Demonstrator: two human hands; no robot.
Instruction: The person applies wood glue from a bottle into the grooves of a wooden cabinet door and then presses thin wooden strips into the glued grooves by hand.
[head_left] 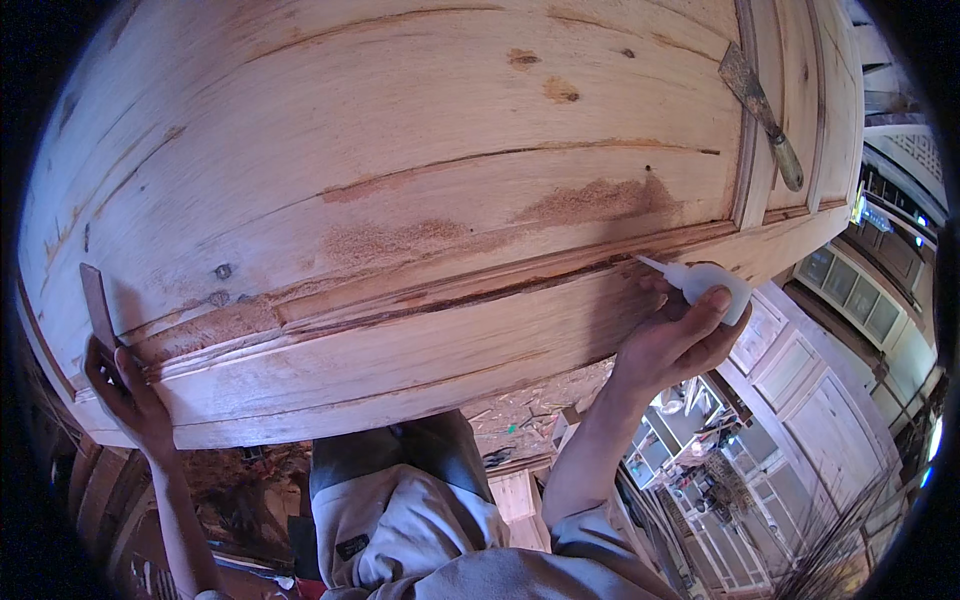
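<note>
A wooden door panel [450, 225] lies across in front of me, with a long dark crack [520, 272] running along its near rail. My right hand [675, 340] grips a small white squeeze bottle [715, 288], tilted so that its thin nozzle points left. The nozzle tip is at the right part of the crack; whether it touches the wood I cannot tell. At the panel's left end, my left hand [130, 395] holds a flat, narrow brownish strip [97, 300] upright; its material is unclear. Reddish-brown sawdust [390, 240] is spread on the wood beside the crack.
A putty knife [762, 115] with a worn handle lies at the panel's far right. Wood shavings [530, 410] cover the floor below the near edge. To the right stand other panelled doors [800, 390] and a shelf unit [670, 430] with assorted items.
</note>
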